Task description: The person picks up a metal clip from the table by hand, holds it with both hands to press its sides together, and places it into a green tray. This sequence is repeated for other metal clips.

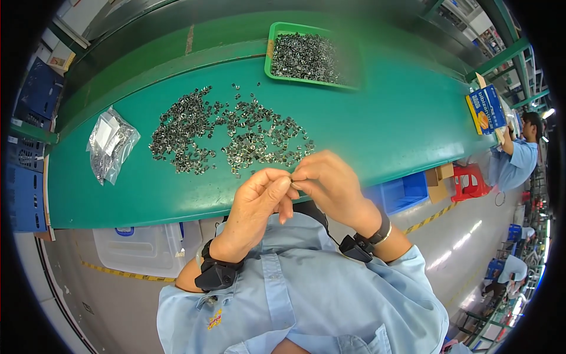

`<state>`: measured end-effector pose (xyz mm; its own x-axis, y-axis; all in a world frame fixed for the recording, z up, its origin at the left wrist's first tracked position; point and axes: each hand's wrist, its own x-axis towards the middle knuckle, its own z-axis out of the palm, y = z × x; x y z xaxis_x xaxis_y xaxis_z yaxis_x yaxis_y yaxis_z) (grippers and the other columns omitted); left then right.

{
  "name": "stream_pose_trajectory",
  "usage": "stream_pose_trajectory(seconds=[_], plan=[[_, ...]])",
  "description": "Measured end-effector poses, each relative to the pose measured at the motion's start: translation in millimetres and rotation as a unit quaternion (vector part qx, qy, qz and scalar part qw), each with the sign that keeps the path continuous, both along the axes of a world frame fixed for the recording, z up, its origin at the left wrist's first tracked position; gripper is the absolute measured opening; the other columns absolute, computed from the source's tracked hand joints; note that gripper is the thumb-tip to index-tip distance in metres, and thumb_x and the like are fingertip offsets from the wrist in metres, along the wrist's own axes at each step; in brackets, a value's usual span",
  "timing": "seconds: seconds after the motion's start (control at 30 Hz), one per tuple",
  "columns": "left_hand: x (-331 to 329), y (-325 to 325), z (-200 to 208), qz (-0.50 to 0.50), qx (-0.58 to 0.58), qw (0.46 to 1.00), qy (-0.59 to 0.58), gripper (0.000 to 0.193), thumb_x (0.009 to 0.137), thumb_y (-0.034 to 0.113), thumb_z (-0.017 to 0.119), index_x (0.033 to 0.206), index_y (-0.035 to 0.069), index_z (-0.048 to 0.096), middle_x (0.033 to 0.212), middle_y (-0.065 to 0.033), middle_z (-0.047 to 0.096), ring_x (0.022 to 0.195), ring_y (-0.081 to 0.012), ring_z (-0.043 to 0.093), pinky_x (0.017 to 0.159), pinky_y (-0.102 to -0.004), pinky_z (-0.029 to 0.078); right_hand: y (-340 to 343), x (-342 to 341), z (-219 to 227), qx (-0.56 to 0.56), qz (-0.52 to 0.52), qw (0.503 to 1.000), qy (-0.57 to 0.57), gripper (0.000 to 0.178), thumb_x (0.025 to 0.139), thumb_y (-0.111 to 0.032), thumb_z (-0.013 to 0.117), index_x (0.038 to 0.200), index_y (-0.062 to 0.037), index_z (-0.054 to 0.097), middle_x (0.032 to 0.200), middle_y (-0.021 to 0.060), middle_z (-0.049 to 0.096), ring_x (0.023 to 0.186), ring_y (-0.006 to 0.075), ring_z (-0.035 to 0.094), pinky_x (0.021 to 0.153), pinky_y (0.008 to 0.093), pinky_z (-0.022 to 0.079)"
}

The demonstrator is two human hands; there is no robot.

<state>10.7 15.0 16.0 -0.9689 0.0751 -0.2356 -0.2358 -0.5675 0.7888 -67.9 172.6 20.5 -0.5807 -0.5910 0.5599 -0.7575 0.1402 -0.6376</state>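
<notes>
My left hand (pixel 259 200) and my right hand (pixel 330 186) meet fingertip to fingertip above the near edge of the green table (pixel 377 135). Both are pinched closed around a tiny dark piece (pixel 292 180), mostly hidden by the fingers. Just beyond them lies a loose pile of small black and silver metal parts (pixel 259 144). Left of it, a denser pile of similar dark parts (pixel 183 127) spreads over the tabletop.
Farther back stands a green tray (pixel 268 59) full of small dark parts. A clear plastic bag (pixel 112 144) lies at the left. A blue and yellow box (pixel 486 109) stands at the right end, near another person (pixel 519 156). Below are a blue bin (pixel 404 192) and a red stool (pixel 469 182).
</notes>
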Motion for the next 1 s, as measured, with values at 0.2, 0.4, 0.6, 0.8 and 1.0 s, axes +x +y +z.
stream_pose_trajectory(seconds=[0.2,0.4,0.6,0.8,1.0], plan=[[-0.9,-3.0,-4.4,-0.004,0.026,0.999,0.023,0.016,0.093,0.019,0.053,0.092,0.004,0.051,0.082,-0.0082,0.060,0.059,-0.0126,0.057,0.048,-0.0243,0.042,-2.4,2.6,-0.5,-0.018,0.005,1.000,-0.019,0.020,0.072,-0.001,0.070,0.090,-0.0058,0.061,0.087,0.0068,0.059,0.079,0.0228,0.059,0.064,0.0315,0.049],[-1.6,-3.8,-13.0,-0.022,0.089,0.995,0.043,0.015,0.092,0.019,0.055,0.089,0.005,0.050,0.079,-0.0072,0.060,0.058,-0.0126,0.056,0.049,-0.0246,0.042,-2.2,10.6,-1.1,-0.043,0.013,0.995,-0.090,0.022,0.071,0.001,0.071,0.090,-0.0067,0.063,0.090,0.0057,0.060,0.085,0.0209,0.058,0.069,0.0306,0.048],[-3.2,-2.7,-21.1,-0.052,0.180,0.978,0.092,0.013,0.092,0.017,0.055,0.089,0.006,0.051,0.076,-0.0057,0.061,0.058,-0.0116,0.055,0.051,-0.0252,0.044,-3.7,13.1,-1.2,-0.063,0.018,0.993,-0.097,0.021,0.072,0.002,0.070,0.090,-0.0061,0.063,0.090,0.0056,0.060,0.085,0.0206,0.058,0.068,0.0303,0.048],[-2.9,-4.9,-9.0,-0.019,0.043,0.998,0.046,0.013,0.093,0.018,0.054,0.088,0.006,0.051,0.072,-0.0053,0.058,0.055,-0.0125,0.053,0.050,-0.0258,0.043,0.0,5.3,-1.2,0.009,0.001,1.000,0.015,0.020,0.072,0.003,0.069,0.089,-0.0049,0.062,0.088,0.0059,0.060,0.083,0.0216,0.059,0.068,0.0309,0.048],[-0.3,-2.4,0.4,-0.015,0.121,0.992,0.040,0.014,0.094,0.018,0.052,0.090,0.005,0.051,0.072,-0.0059,0.059,0.055,-0.0135,0.053,0.049,-0.0258,0.042,-3.8,8.8,-3.7,-0.051,0.008,0.998,-0.024,0.019,0.074,0.002,0.069,0.089,-0.0053,0.061,0.086,0.0063,0.061,0.079,0.0212,0.059,0.067,0.0305,0.047]])
